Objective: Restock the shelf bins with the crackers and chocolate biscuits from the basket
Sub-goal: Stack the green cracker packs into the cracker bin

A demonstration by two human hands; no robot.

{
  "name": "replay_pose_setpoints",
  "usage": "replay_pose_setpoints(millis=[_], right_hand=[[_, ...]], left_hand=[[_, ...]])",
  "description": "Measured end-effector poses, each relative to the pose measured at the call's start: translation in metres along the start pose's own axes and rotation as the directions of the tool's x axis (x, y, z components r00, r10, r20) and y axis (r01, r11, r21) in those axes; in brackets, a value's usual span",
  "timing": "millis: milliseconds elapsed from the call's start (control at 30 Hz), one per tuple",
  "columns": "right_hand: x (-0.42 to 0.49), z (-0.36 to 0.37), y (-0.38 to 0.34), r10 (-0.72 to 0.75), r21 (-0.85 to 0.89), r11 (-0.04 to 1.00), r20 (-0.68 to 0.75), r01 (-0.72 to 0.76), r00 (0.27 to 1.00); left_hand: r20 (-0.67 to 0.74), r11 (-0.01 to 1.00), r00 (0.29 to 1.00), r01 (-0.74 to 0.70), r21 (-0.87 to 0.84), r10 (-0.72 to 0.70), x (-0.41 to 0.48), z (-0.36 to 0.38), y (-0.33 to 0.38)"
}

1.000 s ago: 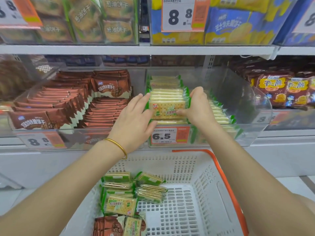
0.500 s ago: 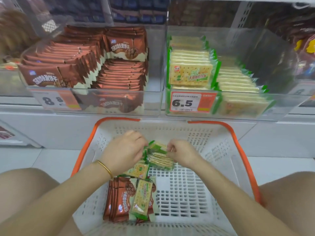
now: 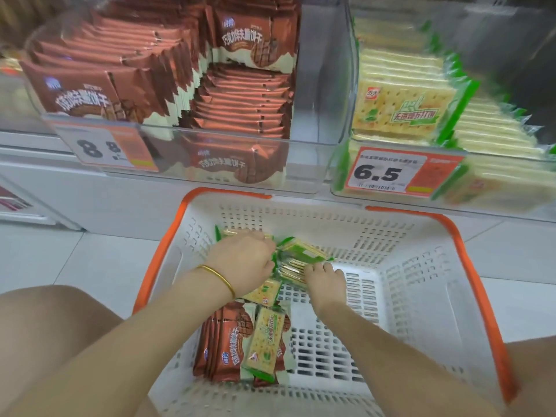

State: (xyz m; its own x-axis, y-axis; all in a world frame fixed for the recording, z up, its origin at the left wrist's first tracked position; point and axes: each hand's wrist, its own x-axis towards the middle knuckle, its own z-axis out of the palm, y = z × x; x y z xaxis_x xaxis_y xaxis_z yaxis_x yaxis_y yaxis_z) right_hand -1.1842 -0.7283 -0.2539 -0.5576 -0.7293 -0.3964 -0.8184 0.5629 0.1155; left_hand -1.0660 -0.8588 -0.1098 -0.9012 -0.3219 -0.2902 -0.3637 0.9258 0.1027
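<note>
Both hands are down in the white basket (image 3: 421, 284) with the orange rim. My left hand (image 3: 243, 263), with a gold bangle on the wrist, grips green cracker packs (image 3: 301, 251) at the basket's far left. My right hand (image 3: 323, 279) pinches the same cluster of cracker packs from the right. Nearer me in the basket stand brown chocolate biscuit packs (image 3: 222, 347) with one cracker pack (image 3: 264, 341) lying on them. Above, a clear bin (image 3: 316, 115) holds chocolate biscuits (image 3: 240, 100) and the bin to its right (image 3: 493, 212) holds crackers (image 3: 400, 106).
Price tags reading 8.8 (image 3: 105, 149) and 6.5 (image 3: 391, 173) hang on the bin fronts. The basket sits on a pale tiled floor (image 3: 75, 260) below the white shelf base (image 3: 90, 191). My bare knees flank the basket.
My hands left the cracker bin on the shelf and dropped into the basket, where they have closed on a cluster of cracker packs. The view has tilted down and moved closer.
</note>
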Motion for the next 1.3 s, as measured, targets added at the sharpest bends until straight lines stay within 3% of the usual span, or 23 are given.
replay_pose_setpoints(millis=[100,233,300,400,500,567,633,700,800,867,900,1067,1200,1300], right_hand=[[0.003,-0.005,0.007,-0.037,0.044,0.998,-0.014,0.037,0.999],[-0.006,-0.038,0.03,0.02,0.4,0.916,0.062,-0.043,0.998],[-0.016,-0.058,0.043,0.031,0.63,0.77,0.115,-0.097,0.993],[-0.041,-0.095,0.048,0.034,0.894,0.414,0.176,-0.174,0.984],[-0.071,-0.124,0.042,-0.026,0.971,0.078,0.23,-0.228,0.973],[-0.087,-0.137,0.039,-0.073,0.978,-0.016,0.206,-0.208,0.976],[-0.098,-0.145,0.039,-0.127,0.984,-0.066,0.158,-0.167,0.979],[-0.104,-0.15,0.045,-0.115,0.99,-0.049,0.129,-0.135,0.985],[-0.108,-0.153,0.061,0.071,0.974,0.226,-0.006,-0.01,0.997],[-0.111,-0.153,0.073,0.149,0.925,0.377,-0.115,0.051,0.982],[-0.113,-0.154,0.078,0.141,0.923,0.38,-0.126,0.064,0.982],[-0.128,-0.167,0.092,-0.066,0.999,-0.027,-0.022,0.02,0.998],[-0.134,-0.179,0.101,-0.052,0.99,-0.081,-0.123,0.118,0.991],[-0.139,-0.188,0.107,-0.066,0.98,-0.101,-0.176,0.169,0.982]], left_hand=[[-0.003,1.0,1.0,0.005,-0.027,-0.005,0.001,0.001,0.0],[0.017,0.994,1.0,0.011,-0.108,-0.009,0.003,0.003,0.007],[0.051,0.969,0.998,0.059,-0.238,-0.049,0.003,0.007,0.014],[0.101,0.866,0.993,0.096,-0.491,-0.052,-0.001,0.013,0.028],[0.042,0.865,0.997,-0.041,-0.5,0.072,-0.012,0.013,0.046],[-0.023,0.846,0.993,-0.112,-0.522,0.118,-0.02,0.013,0.053],[-0.083,0.788,0.993,-0.116,-0.604,0.083,-0.024,0.011,0.054],[-0.017,0.613,1.0,-0.001,-0.79,-0.021,-0.029,0.002,0.051],[0.164,0.155,0.986,0.166,-0.974,-0.023,-0.037,-0.016,0.046],[0.186,-0.024,0.982,0.187,-0.982,0.036,-0.041,-0.028,0.044],[0.181,-0.076,0.981,0.186,-0.98,0.064,-0.043,-0.034,0.043],[0.093,-0.175,0.987,0.115,-0.978,0.129,-0.045,-0.058,0.046],[0.027,-0.182,0.993,0.048,-0.982,0.119,-0.044,-0.075,0.05],[-0.038,-0.118,0.989,-0.021,-0.993,0.14,-0.042,-0.091,0.055]])
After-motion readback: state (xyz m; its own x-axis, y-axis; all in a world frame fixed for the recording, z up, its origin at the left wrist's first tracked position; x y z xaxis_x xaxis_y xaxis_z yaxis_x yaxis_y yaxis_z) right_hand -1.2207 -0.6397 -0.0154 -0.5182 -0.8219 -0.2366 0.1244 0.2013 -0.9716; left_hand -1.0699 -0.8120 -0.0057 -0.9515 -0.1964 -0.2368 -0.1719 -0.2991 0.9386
